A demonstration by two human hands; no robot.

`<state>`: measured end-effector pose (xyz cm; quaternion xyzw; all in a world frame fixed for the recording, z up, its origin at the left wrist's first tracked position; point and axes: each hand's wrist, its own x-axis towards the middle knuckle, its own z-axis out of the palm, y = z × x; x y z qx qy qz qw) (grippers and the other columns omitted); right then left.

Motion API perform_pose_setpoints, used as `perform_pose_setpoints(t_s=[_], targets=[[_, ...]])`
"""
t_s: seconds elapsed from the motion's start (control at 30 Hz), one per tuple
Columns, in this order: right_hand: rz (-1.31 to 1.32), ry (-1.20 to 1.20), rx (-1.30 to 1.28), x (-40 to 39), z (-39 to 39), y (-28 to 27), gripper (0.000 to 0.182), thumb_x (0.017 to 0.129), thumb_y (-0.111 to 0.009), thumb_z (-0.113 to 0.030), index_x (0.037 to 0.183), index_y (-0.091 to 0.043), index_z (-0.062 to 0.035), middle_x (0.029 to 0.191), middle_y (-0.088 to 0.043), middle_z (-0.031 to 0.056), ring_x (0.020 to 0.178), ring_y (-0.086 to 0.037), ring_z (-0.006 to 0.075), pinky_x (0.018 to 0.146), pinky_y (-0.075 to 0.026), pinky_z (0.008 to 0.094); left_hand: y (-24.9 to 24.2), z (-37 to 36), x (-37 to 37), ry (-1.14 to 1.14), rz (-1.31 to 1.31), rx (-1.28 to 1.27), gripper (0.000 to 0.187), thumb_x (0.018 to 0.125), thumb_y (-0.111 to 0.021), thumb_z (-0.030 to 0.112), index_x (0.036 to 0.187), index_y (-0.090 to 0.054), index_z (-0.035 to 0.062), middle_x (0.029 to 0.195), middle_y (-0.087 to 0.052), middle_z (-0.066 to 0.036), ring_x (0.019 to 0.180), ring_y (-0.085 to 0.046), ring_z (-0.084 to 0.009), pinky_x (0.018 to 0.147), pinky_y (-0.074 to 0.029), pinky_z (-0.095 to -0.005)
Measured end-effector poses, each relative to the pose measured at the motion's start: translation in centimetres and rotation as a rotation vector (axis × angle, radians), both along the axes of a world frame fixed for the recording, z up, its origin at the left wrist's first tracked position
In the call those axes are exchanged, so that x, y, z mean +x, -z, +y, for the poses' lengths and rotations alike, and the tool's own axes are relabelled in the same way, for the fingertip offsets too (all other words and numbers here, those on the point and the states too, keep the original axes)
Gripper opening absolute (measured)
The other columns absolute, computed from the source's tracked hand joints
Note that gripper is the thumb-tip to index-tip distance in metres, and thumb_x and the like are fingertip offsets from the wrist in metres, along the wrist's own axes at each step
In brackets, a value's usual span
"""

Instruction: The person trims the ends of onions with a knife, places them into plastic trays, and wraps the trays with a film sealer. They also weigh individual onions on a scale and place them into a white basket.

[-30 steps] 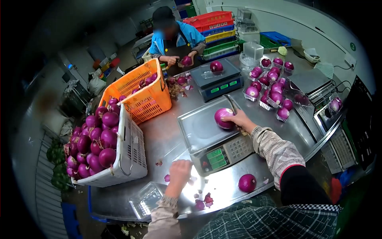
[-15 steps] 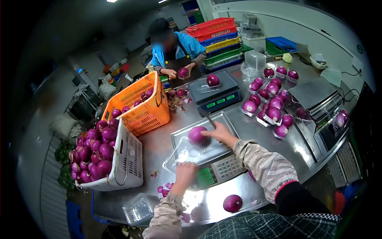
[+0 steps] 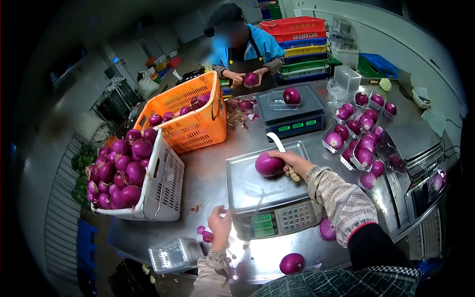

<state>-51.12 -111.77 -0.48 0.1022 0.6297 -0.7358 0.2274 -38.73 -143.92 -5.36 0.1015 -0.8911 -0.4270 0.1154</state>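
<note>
My right hand [image 3: 292, 163] is closed round a knife [image 3: 275, 142] with a pale blade and wooden handle. The same hand also grips a peeled red onion [image 3: 269, 164] over the steel pan [image 3: 247, 195] of the near weighing scale. To the left of the scale's keypad and lit display, my left hand [image 3: 219, 226] has loosely bent fingers, with nothing visible in them. Clear plastic trays [image 3: 175, 255] are stacked beside that wrist. Onion skins [image 3: 205, 233] lie close to it. Another red onion [image 3: 292, 263] rests at the front edge.
A white crate [image 3: 163, 183] and an orange crate [image 3: 198, 126] hold red onions at the left. A second scale [image 3: 292, 111] bears an onion. Packed onions [image 3: 363, 143] sit right, near a wrapping machine [image 3: 420, 173]. Opposite, a person [image 3: 247, 54] handles an onion.
The clear tray that my left hand held over the scale is no longer in it, and that hand has lowered. My right hand still holds the onion and knife; the blade has turned. The view has shifted.
</note>
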Motion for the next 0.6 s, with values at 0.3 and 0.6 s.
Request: perform_pose_setpoints(t_s=[0.3, 0.6], targets=[[0.147, 0.204, -0.377, 1.5, 1.9, -0.9, 0.06, 0.08, -0.076, -0.039, 0.126, -0.053, -0.0077, 0.075, -0.057, 0.0026, 0.039, -0.044, 0.0058, 0.036, -0.039, 0.0192, -2.9, 0.9, -8.8, 0.274, -0.103, -0.567, 0.02, 0.072, -0.069, 0.021, 0.088, -0.073, 0.0093, 0.08, -0.07, -0.016, 0.076, -0.067, -0.035, 0.067, -0.053, -0.0437], [0.325, 0.034, 0.234, 4.8, -2.5, -1.3, 0.072, 0.068, -0.085, -0.028, 0.128, -0.055, -0.0017, 0.102, -0.065, 0.0119, 0.073, -0.062, 0.0153, 0.066, -0.052, 0.0297, -1.8, 5.6, -13.4, 0.592, -0.237, -0.115, 0.022, 0.075, -0.069, 0.019, 0.093, -0.073, 0.0067, 0.085, -0.07, -0.019, 0.084, -0.068, -0.0341, 0.076, -0.052, -0.041]])
